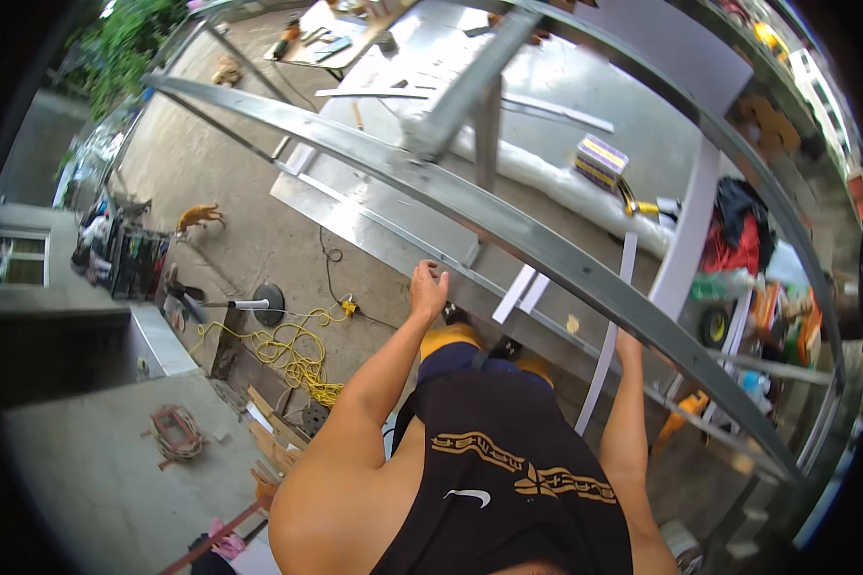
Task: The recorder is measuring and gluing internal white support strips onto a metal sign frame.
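Observation:
My left hand (430, 287) is held out in the middle, open, with its fingers slightly curled and apart and nothing in them. It is beside the near edge of a shiny metal sheet (302, 196). On the right, my right hand (628, 345) grips a long, narrow white strip (602, 372) at about its middle; its fingertips are partly hidden. The strip crosses a grey metal frame (566, 268) that rises in front of me. Two short white strips (516, 292) lie side by side between my hands.
A plastic-wrapped roll (556, 187), a printed box (601, 160) and a yellow-handled tool (642, 206) lie beyond the frame. Coiled yellow cord (302, 359) and a brown dog (199, 218) are on the ground at left. Mixed clutter, including red cloth (735, 251), fills the right.

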A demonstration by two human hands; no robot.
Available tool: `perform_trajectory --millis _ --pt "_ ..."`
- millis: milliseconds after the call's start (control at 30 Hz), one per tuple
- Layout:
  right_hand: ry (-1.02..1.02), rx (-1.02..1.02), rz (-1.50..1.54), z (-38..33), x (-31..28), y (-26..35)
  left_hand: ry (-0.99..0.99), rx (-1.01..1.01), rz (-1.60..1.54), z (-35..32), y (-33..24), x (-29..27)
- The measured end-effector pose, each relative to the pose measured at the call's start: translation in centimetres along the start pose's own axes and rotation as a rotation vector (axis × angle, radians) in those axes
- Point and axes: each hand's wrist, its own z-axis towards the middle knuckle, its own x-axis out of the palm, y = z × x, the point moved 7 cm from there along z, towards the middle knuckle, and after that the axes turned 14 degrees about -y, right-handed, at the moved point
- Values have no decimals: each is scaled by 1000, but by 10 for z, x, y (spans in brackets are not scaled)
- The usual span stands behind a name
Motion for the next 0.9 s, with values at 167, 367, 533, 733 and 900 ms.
perform_trajectory --millis 167,367,533,733,900 --pt "188 273 178 14 57 34 -322 -317 -217 125 91 -83" --pt "96 460 176 14 49 2 -374 -372 -247 273 96 -100" --pt "-185 141 -309 40 64 19 -419 -304 -366 347 165 -92" --pt "-173 191 -251 20 60 41 -398 -381 -359 344 138 -89" --pt "-239 -203 -342 3 72 -83 -290 -345 -581 353 112 -51"
